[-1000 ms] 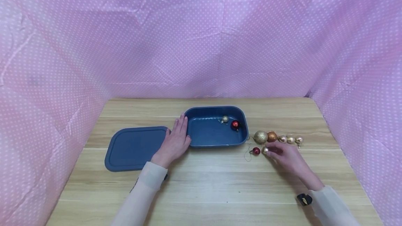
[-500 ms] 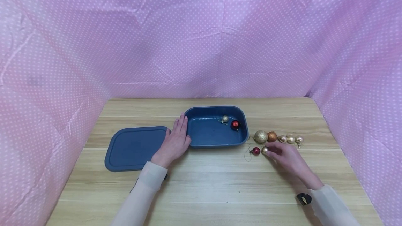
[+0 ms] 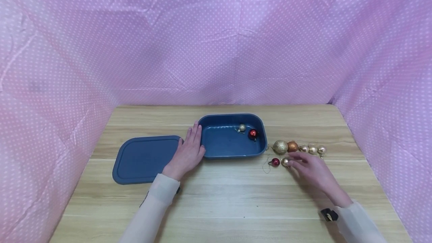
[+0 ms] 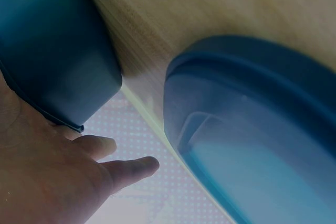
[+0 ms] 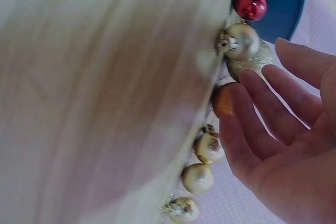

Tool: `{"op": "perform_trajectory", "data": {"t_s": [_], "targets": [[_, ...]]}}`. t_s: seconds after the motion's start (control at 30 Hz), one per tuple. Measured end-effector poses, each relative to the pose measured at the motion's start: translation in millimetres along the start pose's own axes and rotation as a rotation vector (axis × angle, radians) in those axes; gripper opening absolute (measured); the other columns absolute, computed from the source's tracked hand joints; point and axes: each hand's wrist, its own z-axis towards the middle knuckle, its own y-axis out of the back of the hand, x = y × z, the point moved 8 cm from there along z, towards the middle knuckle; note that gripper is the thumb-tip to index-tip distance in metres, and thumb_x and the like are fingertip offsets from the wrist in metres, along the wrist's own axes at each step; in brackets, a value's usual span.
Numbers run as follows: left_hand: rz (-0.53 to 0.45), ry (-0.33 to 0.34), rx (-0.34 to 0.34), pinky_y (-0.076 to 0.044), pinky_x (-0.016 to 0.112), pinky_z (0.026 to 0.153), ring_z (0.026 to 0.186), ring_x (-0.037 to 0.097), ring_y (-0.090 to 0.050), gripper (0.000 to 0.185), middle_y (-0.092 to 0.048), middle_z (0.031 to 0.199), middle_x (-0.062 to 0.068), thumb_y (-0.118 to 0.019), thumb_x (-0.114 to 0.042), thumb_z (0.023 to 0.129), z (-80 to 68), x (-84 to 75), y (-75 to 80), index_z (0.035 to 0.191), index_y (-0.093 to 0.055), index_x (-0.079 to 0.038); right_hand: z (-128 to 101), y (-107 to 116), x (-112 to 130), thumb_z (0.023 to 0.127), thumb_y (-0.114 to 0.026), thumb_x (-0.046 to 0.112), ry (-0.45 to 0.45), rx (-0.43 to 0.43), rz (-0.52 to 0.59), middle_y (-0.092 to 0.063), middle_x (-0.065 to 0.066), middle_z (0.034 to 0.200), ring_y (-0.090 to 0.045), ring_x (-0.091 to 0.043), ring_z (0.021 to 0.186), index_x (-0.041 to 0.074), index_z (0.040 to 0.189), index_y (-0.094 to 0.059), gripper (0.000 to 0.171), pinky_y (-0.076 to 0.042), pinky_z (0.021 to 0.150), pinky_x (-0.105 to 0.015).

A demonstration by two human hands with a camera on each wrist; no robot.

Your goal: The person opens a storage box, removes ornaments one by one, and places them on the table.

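Observation:
My left hand (image 3: 187, 153) rests with extended fingers against the left end of a dark blue plastic box (image 3: 219, 141). Right of the box, my right hand (image 3: 312, 171) hovers beside a small shiny gold bauble (image 3: 285, 162). In the right wrist view its fingers (image 5: 270, 106) are loosely spread, and the gold bauble (image 5: 243, 42) sits apart from them. A small red bauble (image 3: 275, 162) with a thread loop lies just left of the gold one. Inside the box are a glittery gold bauble (image 3: 242, 127) and a red bauble (image 3: 252, 134).
A row runs right from the box: a larger glittery gold bauble (image 3: 280, 147), a copper bauble (image 3: 292, 146) and several small gold ones (image 3: 312, 149). The blue lid (image 3: 146, 159) lies left on the wooden table (image 3: 219, 205), its right edge near the left hand. Pink dotted cloth (image 3: 216, 48) surrounds the table.
The right hand has drawn back slightly to the right, its fingertips parting from the small gold bauble, which stays beside the red one. My left hand has kept its place.

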Motion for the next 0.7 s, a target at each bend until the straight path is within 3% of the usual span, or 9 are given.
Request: {"op": "perform_trajectory", "data": {"t_s": [0.2,0.43,0.53,0.7], "targets": [[-0.010,0.000,0.002,-0.017,0.071,0.119,0.159,0.034,-0.004,0.075,0.010,0.173,0.006,-0.044,-0.027,0.107,-1.0,-0.1,0.9,0.166,-0.003,-0.004,-2.9,15.5,16.6,0.098,-0.070,0.008,0.072,-0.127,-0.025,-0.073,-0.021,0.116,-0.069,-0.043,0.104,-0.001,0.123,-0.071,0.027,-0.056,0.087,-0.060],[-0.006,-0.003,0.003,-0.017,0.071,0.119,0.159,0.035,-0.005,0.076,0.011,0.173,0.006,-0.044,-0.028,0.107,-0.8,0.1,0.8,0.166,-0.003,-0.004,1.8,21.6,39.9,0.101,-0.068,0.015,0.088,-0.233,-0.007,-0.073,-0.020,0.119,-0.067,-0.042,0.110,0.002,0.121,-0.073,0.025,-0.049,0.093,-0.061],[-0.008,-0.002,0.002,-0.017,0.070,0.119,0.159,0.035,-0.005,0.075,0.010,0.173,0.006,-0.044,-0.028,0.107,-0.6,0.6,0.7,0.166,-0.003,-0.004,6.4,19.5,48.6,0.101,-0.069,0.016,0.091,-0.252,0.002,-0.075,-0.015,0.116,-0.070,-0.037,0.106,0.004,0.121,-0.074,0.024,-0.052,0.090,-0.056],[-0.010,-0.002,0.001,-0.016,0.071,0.119,0.159,0.034,-0.005,0.075,0.009,0.174,0.006,-0.044,-0.028,0.107,-0.1,1.3,-0.4,0.166,-0.004,-0.004,17.5,14.1,62.5,0.100,-0.070,0.016,0.112,-0.278,0.015,-0.077,-0.008,0.108,-0.069,-0.018,0.087,0.007,0.119,-0.076,0.022,-0.055,0.074,-0.030]]}}
